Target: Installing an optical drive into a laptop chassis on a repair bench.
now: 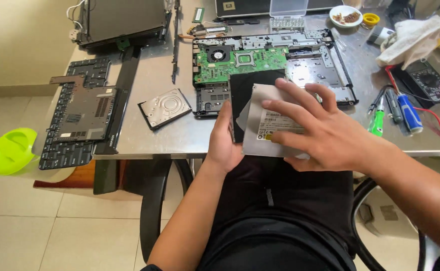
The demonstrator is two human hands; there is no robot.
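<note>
Steel tabletop (180, 135) carries a stripped laptop: base chassis (325, 65) at far centre with the green motherboard (240, 62) bare, detached keyboard (67, 128) hanging over the left edge with a dark cover panel (82, 113) on top, screen lid (122, 20) at far left corner. Thing in hand is the optical drive (267, 133), flat grey slab with a label sticker, held at the near tabletop edge just above the person's lap, its black tray side (247, 90) toward the chassis. Long axis hard to call since the right hand covers much of it; the flat face is up, tilted slightly toward the camera, far edge overlapping the chassis front. Left hand (225, 145) sits at the drive's left edge, grip clamped on that edge, thumb up along the side, fingers hidden under, so the drive lies right of this grip. Right hand (325, 133) lies on top from the right, fingers spread flat over the label, pressing more than pinching; grip apart, not closed round anything. Both hands touch the drive; right covers more, left carries it. Bare hard disk (165, 106) lies on the tabletop left of the drive, near but apart. Screwdrivers (395, 110) lie right of the right hand, green one nearest, then blue; multimeter (428, 80) with red leads beyond. White rag (415, 37) and small bowl (345, 15) at far right. Lime green stool (12, 150) on the floor at left.
</note>
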